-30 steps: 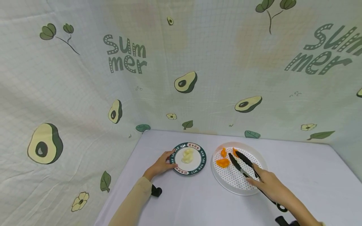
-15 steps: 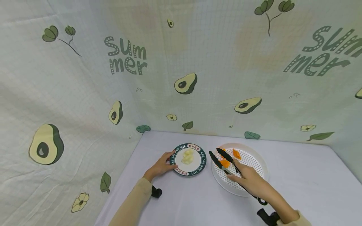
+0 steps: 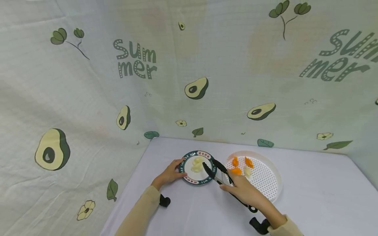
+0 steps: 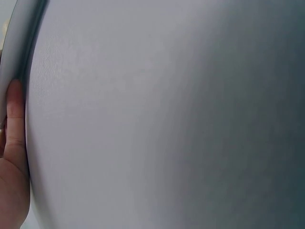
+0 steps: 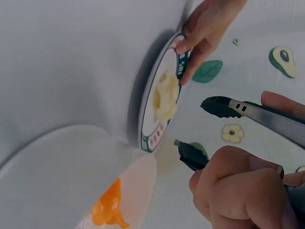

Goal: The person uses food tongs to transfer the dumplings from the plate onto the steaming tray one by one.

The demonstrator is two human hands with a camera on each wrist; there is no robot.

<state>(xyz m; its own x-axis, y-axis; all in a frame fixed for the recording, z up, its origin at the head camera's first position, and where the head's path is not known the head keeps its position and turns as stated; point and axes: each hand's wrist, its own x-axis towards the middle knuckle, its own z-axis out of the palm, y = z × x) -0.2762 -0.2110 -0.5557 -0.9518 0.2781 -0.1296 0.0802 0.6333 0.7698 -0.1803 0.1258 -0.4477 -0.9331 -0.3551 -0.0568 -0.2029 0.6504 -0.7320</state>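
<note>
My left hand (image 3: 169, 173) grips the left rim of a small white plate (image 3: 203, 181) with a green patterned border, its thumb over the near edge. Several pale yellow pieces (image 3: 197, 164) lie in the plate's middle. With my right hand (image 3: 242, 188) I hold black-tipped tongs (image 5: 267, 117), whose arms stand apart with nothing between them. In the head view the tong tips overlap the plate's right side, close to the pale pieces. Beside the plate, a round white perforated tray (image 3: 265, 172) bears orange pieces (image 3: 236, 171) and one pale piece (image 3: 247, 171).
A white cloth (image 3: 313, 183) covers the table. Behind it and at the left hangs a pale curtain (image 3: 224, 65) printed with avocados and leaves. Black wrist devices (image 3: 164, 200) are worn on both arms. The left wrist view is mostly blurred white surface.
My right hand has carried the spread tongs leftward from over the tray to the plate, which uncovers the pale piece on the tray. The left hand has stayed at the plate's rim.
</note>
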